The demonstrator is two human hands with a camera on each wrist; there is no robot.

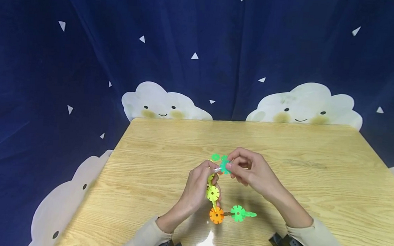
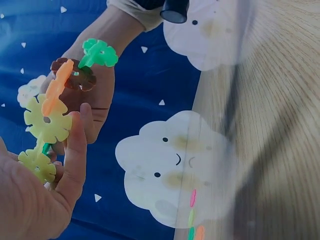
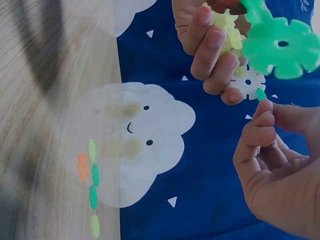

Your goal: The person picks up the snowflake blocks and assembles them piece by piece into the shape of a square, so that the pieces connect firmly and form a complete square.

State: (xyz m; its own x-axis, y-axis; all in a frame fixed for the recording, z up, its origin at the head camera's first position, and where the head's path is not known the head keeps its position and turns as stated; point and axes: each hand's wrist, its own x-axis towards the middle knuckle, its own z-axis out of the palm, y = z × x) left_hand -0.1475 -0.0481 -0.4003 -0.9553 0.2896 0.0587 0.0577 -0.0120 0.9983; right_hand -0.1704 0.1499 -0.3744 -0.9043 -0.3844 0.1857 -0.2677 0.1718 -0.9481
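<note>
Above the table, my left hand (image 1: 198,180) grips a chain of slotted plastic snowflake discs. The chain shows a white disc (image 3: 254,89), yellow discs (image 1: 213,193), an orange disc (image 1: 216,216), a brown disc (image 2: 82,80) and a bright green disc (image 1: 238,213) at its hanging end. Between thumb and fingertips, my right hand (image 1: 255,173) pinches a teal green disc (image 3: 261,93). That disc is edge-on in the right wrist view and meets the white disc's rim. How deep their slots engage, I cannot tell.
Loose discs lie on the wooden table (image 1: 168,140) beyond the hands, among them a green disc (image 1: 215,156), an orange disc (image 3: 82,166) and a pink disc (image 2: 193,198). A dark blue curtain (image 1: 189,31) with clouds hangs behind the table's far edge.
</note>
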